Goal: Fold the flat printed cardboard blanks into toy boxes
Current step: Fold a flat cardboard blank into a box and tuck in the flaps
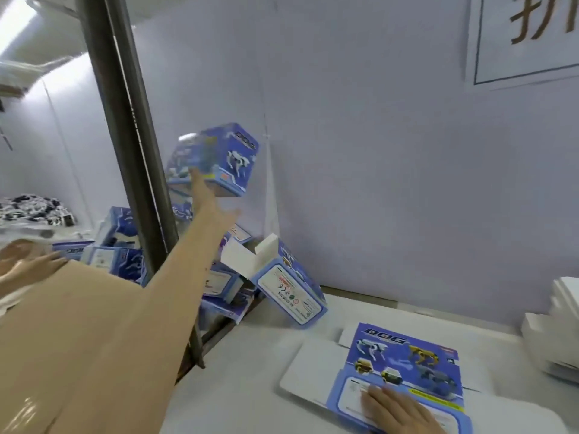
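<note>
A folded blue toy box (pixel 216 158) printed with a robot dog is in the air, tilted, in front of the pale wall. My left hand (pixel 213 205) is stretched out just beneath it with straight fingers, whose tips touch or nearly touch its lower edge. A flat printed blank (pixel 404 358) lies face up on the white table (pixel 238 386) at the lower right. My right hand (pixel 398 408) rests flat on the blank's near edge.
Several folded blue boxes (pixel 219 286) are piled past the table's left end, one box (pixel 291 289) leaning with open white flaps. A dark metal post (pixel 125 130) stands in front of them. White stacked blanks (pixel 554 330) sit at the right. A hand (pixel 25 264) shows at the left edge.
</note>
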Demonstrator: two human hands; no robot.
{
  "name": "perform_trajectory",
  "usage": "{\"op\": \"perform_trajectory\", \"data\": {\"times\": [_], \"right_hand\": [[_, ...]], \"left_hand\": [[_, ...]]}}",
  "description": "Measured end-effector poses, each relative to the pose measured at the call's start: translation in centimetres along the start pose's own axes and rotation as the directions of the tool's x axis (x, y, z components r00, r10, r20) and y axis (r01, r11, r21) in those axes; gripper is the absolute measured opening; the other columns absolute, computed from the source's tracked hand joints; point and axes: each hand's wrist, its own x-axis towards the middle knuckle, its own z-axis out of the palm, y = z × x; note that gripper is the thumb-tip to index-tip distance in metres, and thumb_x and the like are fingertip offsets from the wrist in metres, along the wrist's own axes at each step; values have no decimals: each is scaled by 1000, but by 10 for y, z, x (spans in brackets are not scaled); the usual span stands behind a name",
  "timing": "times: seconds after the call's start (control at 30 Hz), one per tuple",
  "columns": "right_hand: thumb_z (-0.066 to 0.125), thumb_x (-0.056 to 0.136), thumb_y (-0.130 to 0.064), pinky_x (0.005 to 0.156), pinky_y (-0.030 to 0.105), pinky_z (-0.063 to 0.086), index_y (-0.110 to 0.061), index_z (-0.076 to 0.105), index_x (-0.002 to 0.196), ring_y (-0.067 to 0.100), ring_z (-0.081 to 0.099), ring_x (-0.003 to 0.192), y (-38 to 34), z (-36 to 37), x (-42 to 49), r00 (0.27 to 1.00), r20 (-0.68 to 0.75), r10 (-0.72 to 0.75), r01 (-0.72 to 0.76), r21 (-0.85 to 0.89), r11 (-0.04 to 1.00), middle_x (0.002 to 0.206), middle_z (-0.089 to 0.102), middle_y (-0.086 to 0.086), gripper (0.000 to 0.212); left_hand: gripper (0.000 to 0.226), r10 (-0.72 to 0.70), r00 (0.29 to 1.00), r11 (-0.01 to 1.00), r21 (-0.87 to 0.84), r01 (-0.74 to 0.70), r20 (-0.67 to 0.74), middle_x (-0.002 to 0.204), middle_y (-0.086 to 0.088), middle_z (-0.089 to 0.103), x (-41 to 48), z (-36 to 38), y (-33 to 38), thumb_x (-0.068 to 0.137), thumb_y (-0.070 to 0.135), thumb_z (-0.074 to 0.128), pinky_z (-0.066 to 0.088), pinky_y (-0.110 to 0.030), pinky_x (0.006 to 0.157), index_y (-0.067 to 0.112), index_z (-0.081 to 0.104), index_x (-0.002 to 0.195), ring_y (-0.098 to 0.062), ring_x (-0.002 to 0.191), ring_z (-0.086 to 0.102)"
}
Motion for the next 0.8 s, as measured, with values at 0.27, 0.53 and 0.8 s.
{"op": "perform_trajectory", "data": {"times": [0.27, 0.53, 0.8], "right_hand": [[-10, 60, -82, 114, 18, 19, -29, 35, 147, 2, 27, 142, 7, 12, 2, 995, -103, 5, -3, 21, 1000, 158, 17, -9, 112], [0, 52, -84, 119, 33, -1, -34, -1, 153, 11, -3, 149, -1, 3, -2, 969, 223, 103, -107, 3, 994, 161, -8, -12, 113], [29, 96, -61, 117, 27, -4, -36, 1, 153, 7, -5, 148, -4, 10, -6, 988, 109, 111, -118, 58, 991, 161, -6, -15, 68]], "left_hand": [[97, -57, 918, -243, 886, -394, 393, 150, 4, 36, 18, -69, -144, 81, 61, 61, 10, -57, 112, 28, 4, 153, -28, 137, 36], [64, 18, 793, -113, 789, -604, 610, 119, -12, 61, 19, -74, -102, 90, 19, 66, 44, -34, 83, 8, 35, 145, -28, 103, 59], [66, 448, 894, 625, 716, -311, -4, 154, -20, 27, 108, -20, -13, 97, 25, 55, 32, -37, 110, 0, 24, 148, -36, 138, 32]]}}
